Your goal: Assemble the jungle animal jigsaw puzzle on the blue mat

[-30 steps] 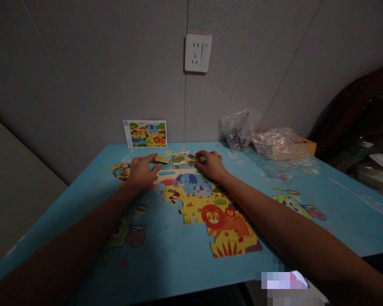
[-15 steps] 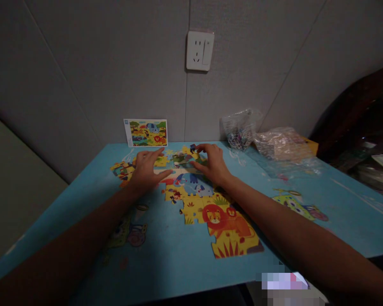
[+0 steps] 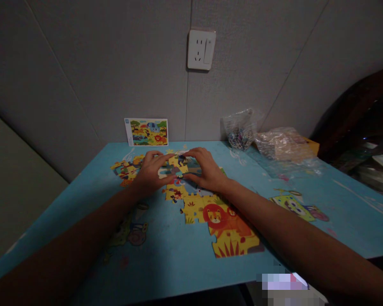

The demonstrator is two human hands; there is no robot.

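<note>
A jigsaw puzzle piece (image 3: pixel 179 164), yellow with a dark figure on it, is held up between my two hands above the far part of the puzzle. My left hand (image 3: pixel 151 172) grips its left edge with fingers on top and thumb below. On the opposite edge, my right hand (image 3: pixel 207 170) holds it in the same way. Below lies the joined puzzle (image 3: pixel 196 208), with a red-maned lion at its near end; the elephant part is partly covered by my hands. Loose puzzle pieces (image 3: pixel 124 170) lie left of my left hand.
A picture card (image 3: pixel 148 132) of the puzzle leans on the wall at the back. To the right are a clear bag of small pieces (image 3: pixel 241 134) and crumpled plastic wrapping (image 3: pixel 282 144) by a yellow box (image 3: pixel 312 147). A blue cartoon-printed cover (image 3: pixel 175 259) spans the table.
My right hand has lifted a puzzle piece from the back of the table and brought it left and nearer. My left hand has let go of a yellow piece and moved right to meet it.
</note>
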